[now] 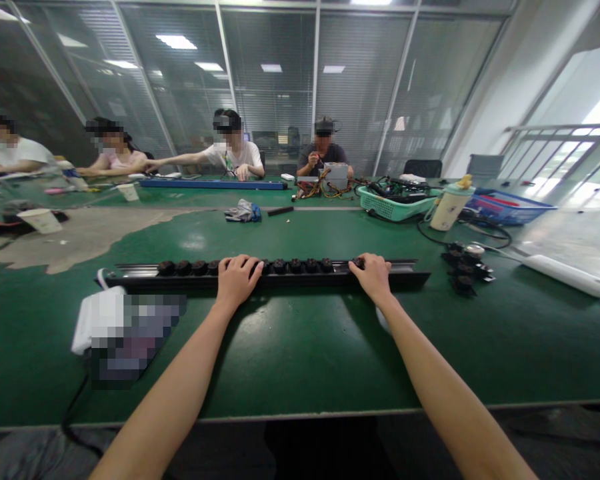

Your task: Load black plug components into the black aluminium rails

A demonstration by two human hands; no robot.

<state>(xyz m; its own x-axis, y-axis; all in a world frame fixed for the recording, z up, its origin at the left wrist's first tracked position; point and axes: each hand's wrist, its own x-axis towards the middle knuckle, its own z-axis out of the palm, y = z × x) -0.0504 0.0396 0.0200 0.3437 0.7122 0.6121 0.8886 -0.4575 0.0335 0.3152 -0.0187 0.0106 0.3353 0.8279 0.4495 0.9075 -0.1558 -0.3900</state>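
Several black parts stand in a row along a long black rail, which lies crosswise on the green counter. Of the hands, the left bends over the rail, fingers slightly spread across the row; whether it grips anything I cannot tell. The right pinches a single black part between thumb and fingers near the rail's right end. Taking the rail's middle as the clock's centre, loose black pieces lie at 3 o'clock, a green basket at 2, a crumpled cloth at 11 and a white device between 8 and 9.
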